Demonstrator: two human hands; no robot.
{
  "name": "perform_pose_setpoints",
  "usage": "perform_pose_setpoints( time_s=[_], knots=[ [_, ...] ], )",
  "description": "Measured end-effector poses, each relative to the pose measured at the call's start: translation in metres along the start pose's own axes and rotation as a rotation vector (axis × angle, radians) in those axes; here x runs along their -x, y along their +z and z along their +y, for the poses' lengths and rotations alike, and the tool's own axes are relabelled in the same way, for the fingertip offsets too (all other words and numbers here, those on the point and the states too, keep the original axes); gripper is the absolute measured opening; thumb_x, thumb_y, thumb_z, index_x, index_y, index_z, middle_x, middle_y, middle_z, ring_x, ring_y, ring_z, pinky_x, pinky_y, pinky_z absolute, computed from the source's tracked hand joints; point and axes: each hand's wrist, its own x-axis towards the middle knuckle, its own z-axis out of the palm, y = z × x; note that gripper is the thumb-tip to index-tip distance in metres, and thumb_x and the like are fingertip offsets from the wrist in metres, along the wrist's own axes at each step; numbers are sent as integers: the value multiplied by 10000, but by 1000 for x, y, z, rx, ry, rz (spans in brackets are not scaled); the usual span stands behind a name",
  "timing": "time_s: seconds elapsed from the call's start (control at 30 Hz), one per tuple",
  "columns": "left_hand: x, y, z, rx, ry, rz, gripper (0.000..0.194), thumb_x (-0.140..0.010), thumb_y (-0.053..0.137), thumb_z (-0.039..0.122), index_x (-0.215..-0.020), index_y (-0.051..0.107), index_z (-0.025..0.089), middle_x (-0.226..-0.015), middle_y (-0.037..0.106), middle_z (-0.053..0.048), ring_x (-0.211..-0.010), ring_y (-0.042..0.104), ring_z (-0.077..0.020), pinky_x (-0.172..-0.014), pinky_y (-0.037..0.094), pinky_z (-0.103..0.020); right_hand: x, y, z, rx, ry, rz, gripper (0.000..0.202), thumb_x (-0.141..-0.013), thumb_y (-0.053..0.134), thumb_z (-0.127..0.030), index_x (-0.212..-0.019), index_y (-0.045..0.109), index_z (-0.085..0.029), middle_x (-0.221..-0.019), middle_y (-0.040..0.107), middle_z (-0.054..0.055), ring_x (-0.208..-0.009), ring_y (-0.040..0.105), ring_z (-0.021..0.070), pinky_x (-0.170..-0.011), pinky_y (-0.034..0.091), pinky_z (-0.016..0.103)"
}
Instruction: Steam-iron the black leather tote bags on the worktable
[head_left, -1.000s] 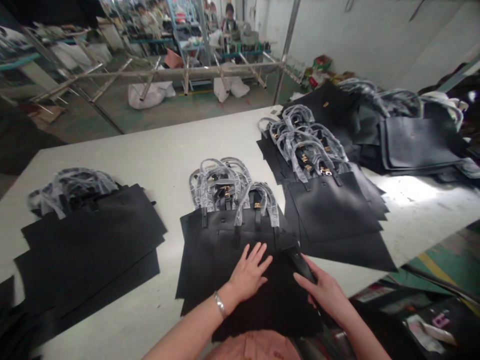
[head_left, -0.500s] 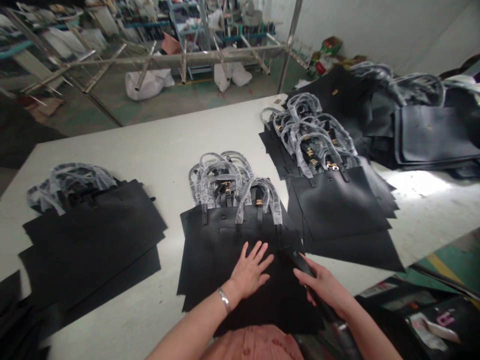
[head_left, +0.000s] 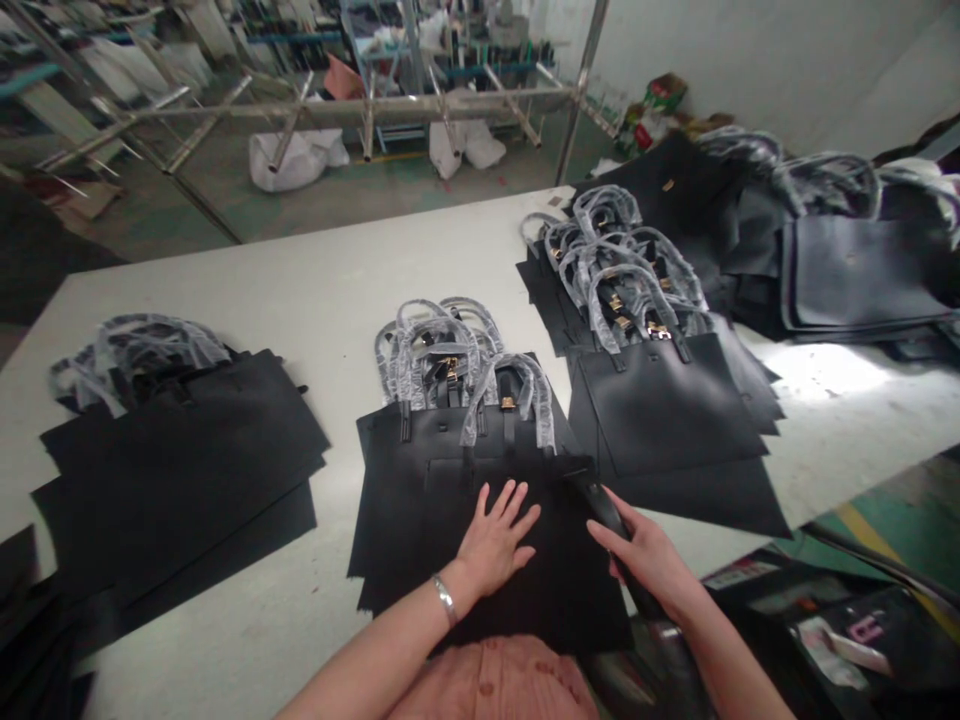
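Note:
My left hand [head_left: 499, 540] lies flat with fingers spread on a black leather bag panel [head_left: 420, 500], the top of a stack in front of me. My right hand [head_left: 637, 550] is wrapped round a black tool [head_left: 611, 515] with a wide flat head and a thick hose-like body running down toward me. The tool's head rests at the panel's upper right, just below a handle end. Plastic-wrapped handles [head_left: 439, 350] and gold clasps stick out from the stack's far edge.
More black panels lie in stacks at the left [head_left: 187, 450], right [head_left: 675, 400] and far right [head_left: 862, 270] of the white table [head_left: 300, 270]. Beyond it stands a metal rack [head_left: 330, 112]. A dark bin [head_left: 840, 640] with small items is at lower right.
The tool's head has moved slightly up and left on the panel and now shows flat against it. My left hand stays spread on the panel. The whole view has shifted slightly.

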Motion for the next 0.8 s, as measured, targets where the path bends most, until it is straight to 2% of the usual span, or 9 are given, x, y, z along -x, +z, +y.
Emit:
perform_pose_setpoints(
  time_s=[0.23,0.33,0.47,0.57,0.67,0.73,0.8],
  knots=[
    [2,1,2,22,-6,-15,608,-930,476,543,-1464,316,300,-1590,82,-96,-1462,41,-292,-1124,166,-623,2,20,24,112,-7,-85,694,-823,623,-390,-1453,381,-230,-478,593,-79,-358,550,139,-357,437,206],
    [2,0,2,23,-10,-21,608,-927,483,542,-1463,319,304,-1591,82,-93,-1462,36,-293,-1128,156,-622,2,27,20,28,22,-85,690,-818,631,-395,-1443,399,-217,-446,567,-82,-342,535,141,-341,422,205],
    [2,0,2,14,-5,-28,593,-934,472,533,-1460,326,301,-1588,100,-98,-1461,42,-301,-1122,164,-630,-11,32,2,-85,12,-63,701,-799,664,-403,-1425,434,-185,-422,537,-76,-350,530,148,-350,429,215],
    [5,1,2,16,-2,-32,598,-937,467,535,-1465,316,300,-1588,100,-100,-1460,54,-306,-1119,173,-633,-22,25,-9,-116,-20,91,722,-815,652,-457,-1448,398,-219,-498,569,-64,-414,560,143,-408,469,221],
    [10,2,4,22,-11,-30,626,-929,477,546,-1474,295,297,-1589,89,-103,-1460,46,-310,-1115,178,-637,-23,5,-9,-128,-29,276,752,-839,609,-524,-1483,309,-277,-567,568,-69,-484,584,138,-469,494,224],
    [13,3,5,24,-18,-28,642,-923,487,550,-1478,287,295,-1589,85,-106,-1460,45,-311,-1115,178,-638,-19,-9,-3,-122,-15,275,745,-819,632,-522,-1461,358,-263,-561,552,-68,-460,567,141,-435,477,228],
    [15,3,6,26,-25,-25,650,-917,505,546,-1477,286,299,-1589,85,-105,-1459,58,-311,-1119,177,-634,-14,-17,4,-108,3,197,724,-787,671,-493,-1416,436,-222,-557,553,-61,-409,536,136,-384,448,230]
  ],
)
